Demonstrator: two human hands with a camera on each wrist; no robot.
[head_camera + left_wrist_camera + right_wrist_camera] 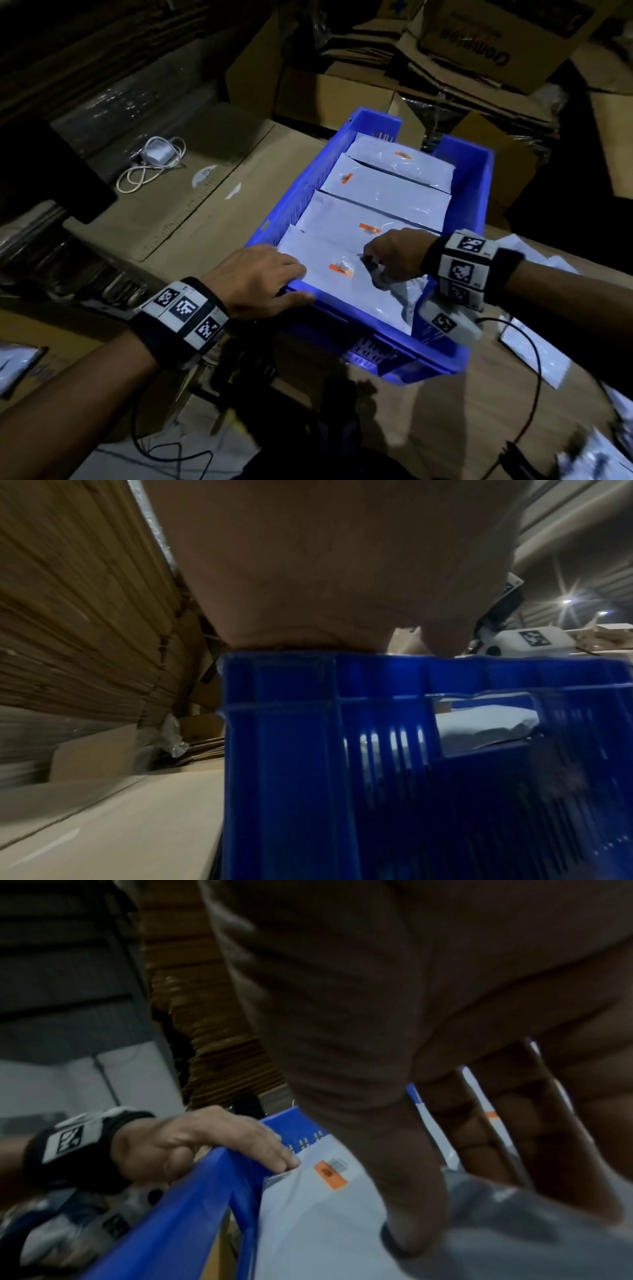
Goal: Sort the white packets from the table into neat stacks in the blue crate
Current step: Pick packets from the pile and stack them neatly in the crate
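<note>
The blue crate (pixel 474 192) sits right under both hands, filled with white packets (pixel 387 186) overlapping in a row that runs away from the person, each with a small orange sticker. The nearest packet (pixel 329 253) lies between the two hands. The right hand (pixel 394 257) is down on that packet's right end, fingers bent and clamped on a grey-white fold of plastic; in the right wrist view the thumb presses into the fold, though blur hides how much of it is gripped. The left hand (pixel 260 277) is draped over the crate's near left corner, fingers laid over the rim onto the packet's edge and thumb along the outside wall; it looks relaxed rather than gripping. The left wrist view shows mostly palm and blue wall, with a packet glimpsed through the handle slot. Right of the right hand, more packets (pixel 534 356) lie on the table, cut off by the frame. Beyond the left hand, a white charger (pixel 156 159) with coiled cable rests on cardboard.
</note>
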